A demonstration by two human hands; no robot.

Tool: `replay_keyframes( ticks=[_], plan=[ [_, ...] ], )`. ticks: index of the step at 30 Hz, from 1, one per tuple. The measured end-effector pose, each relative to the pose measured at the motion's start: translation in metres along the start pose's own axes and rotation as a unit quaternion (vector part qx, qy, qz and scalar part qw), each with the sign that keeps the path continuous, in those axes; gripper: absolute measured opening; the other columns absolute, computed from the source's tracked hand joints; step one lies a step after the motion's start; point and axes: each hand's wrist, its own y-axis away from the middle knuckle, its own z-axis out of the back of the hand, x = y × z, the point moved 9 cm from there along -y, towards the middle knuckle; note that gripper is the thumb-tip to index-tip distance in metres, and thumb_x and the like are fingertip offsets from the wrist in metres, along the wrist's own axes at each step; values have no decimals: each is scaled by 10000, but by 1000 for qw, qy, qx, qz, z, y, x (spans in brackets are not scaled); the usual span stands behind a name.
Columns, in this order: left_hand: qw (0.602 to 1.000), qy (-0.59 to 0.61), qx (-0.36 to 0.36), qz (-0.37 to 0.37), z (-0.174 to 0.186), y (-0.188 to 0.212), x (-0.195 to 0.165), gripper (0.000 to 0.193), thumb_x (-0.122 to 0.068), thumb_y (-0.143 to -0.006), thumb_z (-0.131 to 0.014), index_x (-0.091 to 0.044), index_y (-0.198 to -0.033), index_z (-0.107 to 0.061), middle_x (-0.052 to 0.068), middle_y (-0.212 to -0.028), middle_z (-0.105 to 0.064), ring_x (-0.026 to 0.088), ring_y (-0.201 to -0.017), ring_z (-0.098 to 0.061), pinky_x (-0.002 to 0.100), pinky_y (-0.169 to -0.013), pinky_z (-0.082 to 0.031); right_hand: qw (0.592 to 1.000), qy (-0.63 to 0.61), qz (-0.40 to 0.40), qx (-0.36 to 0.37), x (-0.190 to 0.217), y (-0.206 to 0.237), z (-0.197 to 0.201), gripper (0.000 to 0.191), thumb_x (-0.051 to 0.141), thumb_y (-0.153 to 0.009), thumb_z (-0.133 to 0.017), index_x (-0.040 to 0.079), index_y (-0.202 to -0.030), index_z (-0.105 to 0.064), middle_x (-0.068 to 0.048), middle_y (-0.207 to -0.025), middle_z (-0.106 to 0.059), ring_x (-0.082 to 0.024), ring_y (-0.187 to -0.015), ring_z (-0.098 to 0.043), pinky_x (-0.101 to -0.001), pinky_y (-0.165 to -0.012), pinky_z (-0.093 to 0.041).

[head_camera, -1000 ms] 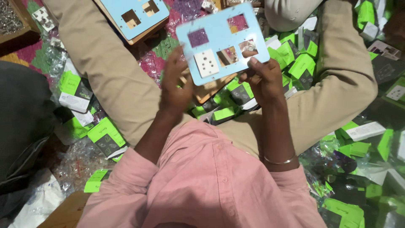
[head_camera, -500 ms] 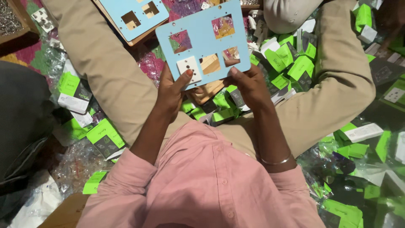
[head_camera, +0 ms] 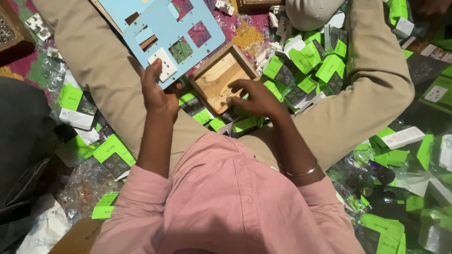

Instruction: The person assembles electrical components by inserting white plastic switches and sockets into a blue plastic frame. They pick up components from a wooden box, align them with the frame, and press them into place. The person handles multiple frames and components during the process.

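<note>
- Down between the crossed legs, the left hand [head_camera: 157,91] pinches the light blue cut-out panel [head_camera: 176,33] at its lower edge, thumb beside a white socket [head_camera: 162,64] seated in one opening.
- Right hand [head_camera: 252,99] hovers with loosely curled fingers, gripping nothing, at the wooden box [head_camera: 221,77] and the green cartons [head_camera: 306,61].
- Risk, as I read it: held by one corner, the panel could tilt and the socket pop loose.
- Clutter on the floor could swallow a dropped part.
</note>
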Motion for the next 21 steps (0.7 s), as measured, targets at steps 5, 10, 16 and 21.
replay_keyframes(
  ticks=[5,10,16,21],
  plan=[
    [1000,-11,-6,-4,-5,2,-1,493,-300,-907,-698,-133,-1337,-525,39,-1088,-656,178,-855,-667,311,-520,-464,997,38,-15,60,1,1,-21,450,335,-902,-743,45,-1240,-673,-138,-1156,-737,-256,-987,-740,-382,-836,-575],
    [999,-52,7,-10,-9,4,2,470,-295,-914,-708,-121,-1314,-534,52,-1036,-659,176,-834,-652,323,-534,-478,998,29,-20,60,-1,0,-21,461,343,-901,-725,58,-1257,-661,-131,-1169,-734,-249,-986,-749,-373,-832,-583],
    [999,-30,-20,9,-2,4,4,423,-308,-899,-705,-134,-1260,-567,23,-1054,-670,162,-863,-674,313,-583,-497,994,76,-31,75,-10,-3,-32,514,404,-883,-728,63,-1260,-650,-138,-1139,-717,-282,-1000,-725,-405,-836,-569],
    [999,-36,-6,-6,-5,2,6,403,-317,-923,-705,-121,-1251,-578,32,-1043,-666,169,-869,-675,323,-589,-512,977,186,31,97,-3,0,-49,526,426,-801,-774,96,-1201,-681,-128,-1123,-717,-373,-1051,-641,-470,-849,-522]
  ],
)
